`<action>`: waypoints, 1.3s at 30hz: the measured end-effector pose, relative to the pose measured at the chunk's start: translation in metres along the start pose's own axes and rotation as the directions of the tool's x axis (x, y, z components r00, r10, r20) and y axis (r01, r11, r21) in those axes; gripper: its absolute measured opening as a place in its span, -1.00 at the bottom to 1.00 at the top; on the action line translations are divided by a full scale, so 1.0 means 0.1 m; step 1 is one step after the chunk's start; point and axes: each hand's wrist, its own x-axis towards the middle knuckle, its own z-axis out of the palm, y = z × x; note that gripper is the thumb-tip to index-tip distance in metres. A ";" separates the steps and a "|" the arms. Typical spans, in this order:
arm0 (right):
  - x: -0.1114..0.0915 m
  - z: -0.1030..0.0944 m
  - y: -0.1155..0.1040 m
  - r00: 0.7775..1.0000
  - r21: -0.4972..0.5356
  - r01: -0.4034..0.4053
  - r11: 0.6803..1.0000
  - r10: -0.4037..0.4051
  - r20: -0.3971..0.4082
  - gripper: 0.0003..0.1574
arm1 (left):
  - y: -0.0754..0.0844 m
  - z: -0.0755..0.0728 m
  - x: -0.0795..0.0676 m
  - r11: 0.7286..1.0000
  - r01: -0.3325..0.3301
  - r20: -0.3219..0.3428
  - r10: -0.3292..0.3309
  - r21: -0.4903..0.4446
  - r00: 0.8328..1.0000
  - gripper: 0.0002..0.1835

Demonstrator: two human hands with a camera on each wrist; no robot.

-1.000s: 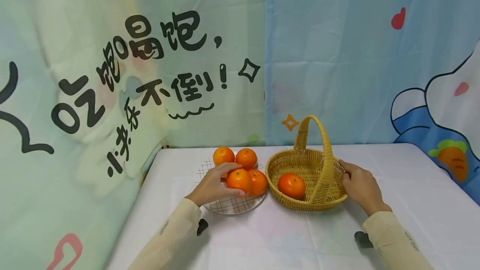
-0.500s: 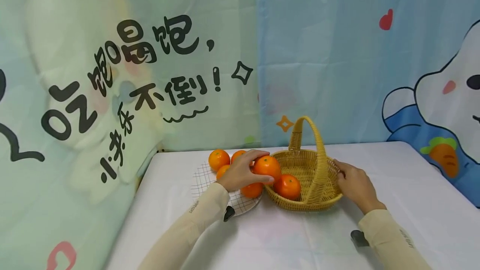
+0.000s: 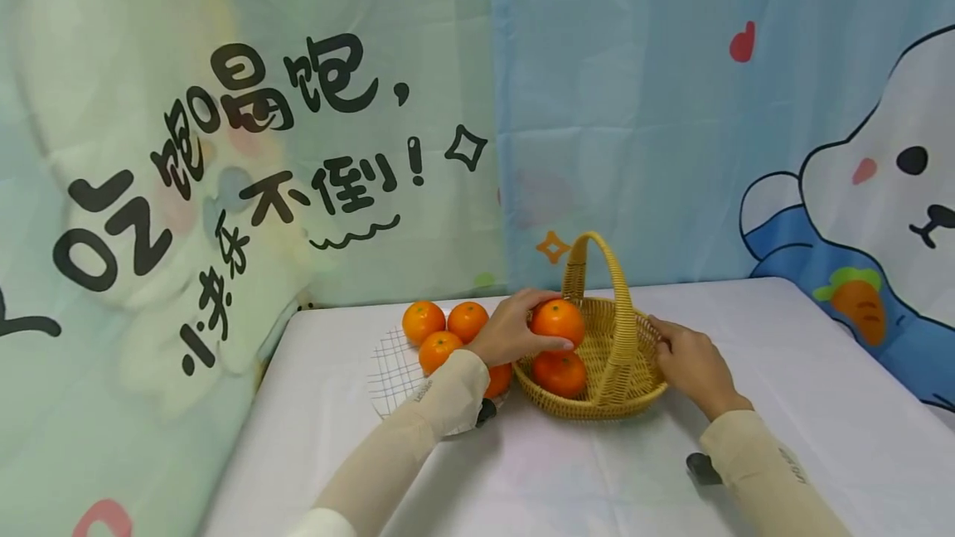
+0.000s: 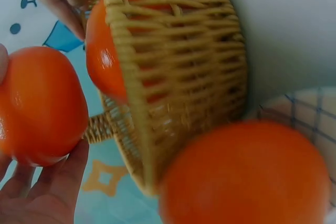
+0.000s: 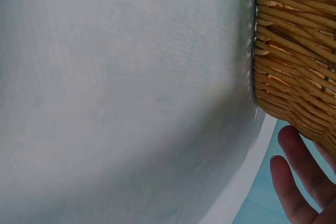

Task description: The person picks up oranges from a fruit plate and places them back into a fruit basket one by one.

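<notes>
Wicker strands, golden yellow and tightly woven, form the oval basket (image 3: pixel 582 411) with a tall arched handle (image 3: pixel 625 321), standing toward the back edge of the white-clothed table (image 3: pixel 567 479). The left hand (image 3: pixel 511 330) grips a smooth, glossy, round orange fruit (image 3: pixel 558 321) over the basket's left part; a matching fruit (image 3: pixel 559 375) lies inside, on the left. The right hand (image 3: pixel 694 363) holds the basket's right rim. To the left, a round white plate with thin dark grid lines (image 3: pixel 391 371) bears four more orange fruits (image 3: pixel 440 350), one partly hidden by the left arm's beige sleeve (image 3: pixel 403 446).

The left wrist view reveals what the head view masks: a gap between the gripped fruit and the one inside. Only the right wrist view shows fingers (image 5: pixel 307 166) at the basket's ribbed outer wall.

The plate sits just beside the basket's left wall, nearer the table's back left corner. White cloth stretches from the basket's front toward the near side, and rightward to the table's right edge.
</notes>
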 end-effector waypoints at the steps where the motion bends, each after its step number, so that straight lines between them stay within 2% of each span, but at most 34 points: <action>1: 0.00 0.00 0.00 1.000 0.000 -0.001 1.000 0.001 0.001 -0.40 | 0.01 0.03 0.02 1.000 -0.001 0.001 0.001 0.003 1.000 -0.19; 10: 0.00 0.00 -0.01 1.000 0.000 -0.012 1.000 0.012 -0.002 -0.40 | 0.25 0.31 0.19 0.998 -0.047 0.054 0.045 0.041 0.998 -0.26; 16: -0.01 0.01 0.01 1.000 0.003 -0.012 1.000 0.012 -0.007 -0.41 | 0.25 0.57 0.27 0.986 -0.139 0.106 0.129 0.090 0.986 -0.37; 19: -0.02 0.01 0.01 1.000 0.010 -0.004 1.000 0.005 -0.018 -0.42 | 0.23 0.66 0.29 0.983 -0.161 0.119 0.150 0.088 0.981 -0.40; 29: -0.02 0.01 0.00 0.999 0.013 0.005 1.000 -0.004 -0.048 -0.43 | 0.24 0.76 0.31 0.983 -0.155 0.150 0.139 0.100 0.979 -0.42; 39: -0.04 0.00 0.01 0.999 -0.005 -0.001 1.000 0.000 -0.037 -0.42 | 0.17 0.89 0.40 0.971 -0.215 0.198 0.190 0.109 0.962 -0.50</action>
